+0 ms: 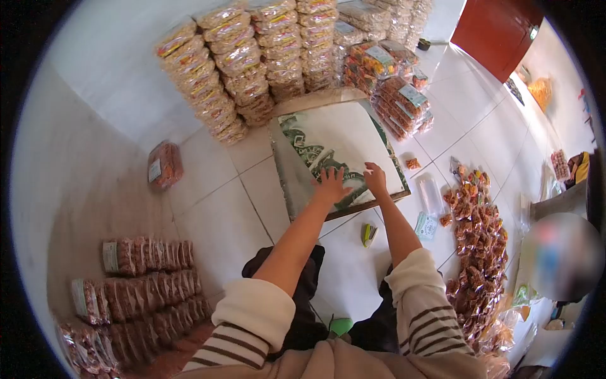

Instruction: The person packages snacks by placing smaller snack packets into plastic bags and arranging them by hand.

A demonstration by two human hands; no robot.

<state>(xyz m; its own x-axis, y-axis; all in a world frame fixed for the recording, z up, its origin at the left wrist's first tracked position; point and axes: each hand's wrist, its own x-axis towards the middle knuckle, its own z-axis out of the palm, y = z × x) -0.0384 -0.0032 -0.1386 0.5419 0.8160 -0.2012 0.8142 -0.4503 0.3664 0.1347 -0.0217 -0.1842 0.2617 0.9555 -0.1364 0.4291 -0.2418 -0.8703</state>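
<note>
Before me on the tiled floor stands a low table (pixel 288 183) whose top is covered by a white and green printed sheet (pixel 350 139). My left hand (pixel 331 185) lies on the green print near the front edge, palm down with its fingers spread. Close beside it, my right hand (pixel 377 180) rests on the sheet toward the right, fingers slightly bent, and nothing shows in it. A green stapler (pixel 369 234) sits on the floor just in front of the table. Right of the table are a clear plastic packet (pixel 431 194), a pale green printed card (pixel 426 225) and one small snack packet (pixel 413 163).
Tall stacks of bagged snacks (pixel 237 66) line the back wall. Packed red-brown bags (pixel 404 107) stand behind the table's right corner. A long pile of small packets (pixel 475 246) runs down the right. Rows of bundled packs (pixel 148 287) lie left, near a single pack (pixel 165 165).
</note>
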